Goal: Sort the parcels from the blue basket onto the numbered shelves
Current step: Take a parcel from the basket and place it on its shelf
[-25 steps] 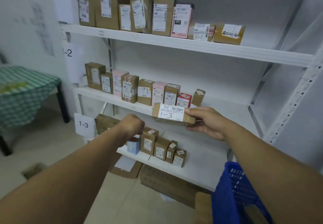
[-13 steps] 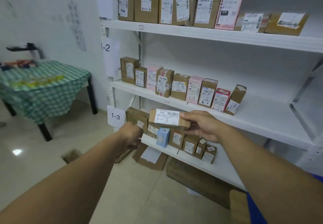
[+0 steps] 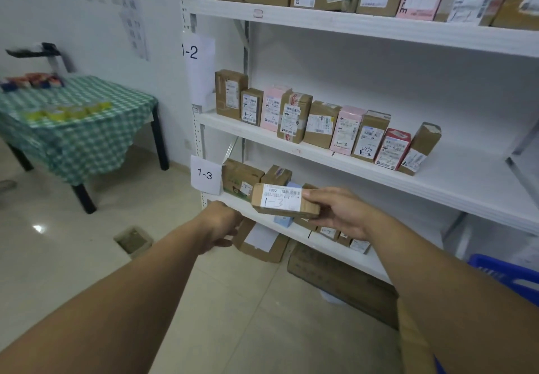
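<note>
Right hand [image 3: 335, 216] pinches right end of parcel [image 3: 284, 200]; box juts leftward from fingers, in front of 1-3 shelf [image 3: 297, 235]. Brown carton, white label, handwritten "1-3". Left hand [image 3: 221, 225] lower-left, fingers hidden, state unclear.

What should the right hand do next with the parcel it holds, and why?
Probably set the parcel on the shelf beside the 1-3 sign: its label reads 1-3, and the right hand holds it in front of that shelf's row of boxes.

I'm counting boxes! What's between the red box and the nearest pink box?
A brown parcel marked 2470 stands between the pink box and the red box on the 1-2 shelf, head view.
</note>
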